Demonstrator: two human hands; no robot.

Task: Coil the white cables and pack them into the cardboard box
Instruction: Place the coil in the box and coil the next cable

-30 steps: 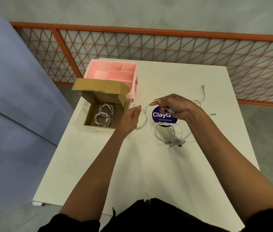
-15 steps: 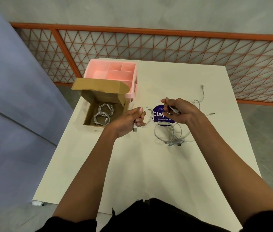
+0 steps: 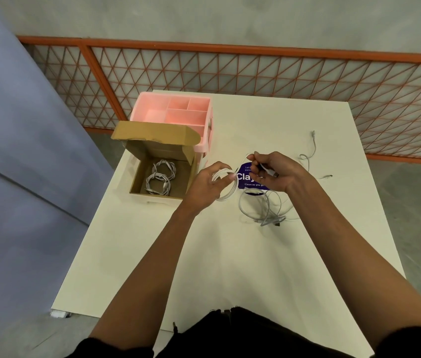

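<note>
Table [image 3: 230, 254]: our left hand [image 3: 205, 188] grips white cable coil [image 3: 230, 194], fuller than 1 s ago; right hand [image 3: 281, 174] pinches plug end [image 3: 272, 173]; cardboard box [image 3: 152, 148] holds 2 coils [image 3: 160, 177].

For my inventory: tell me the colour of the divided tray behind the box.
The divided tray is pink; head view.

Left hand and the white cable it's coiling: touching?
Touching. The head view shows the left hand with its thumb and fingers curled round the loops of the white cable, which pass through its grip.
</note>
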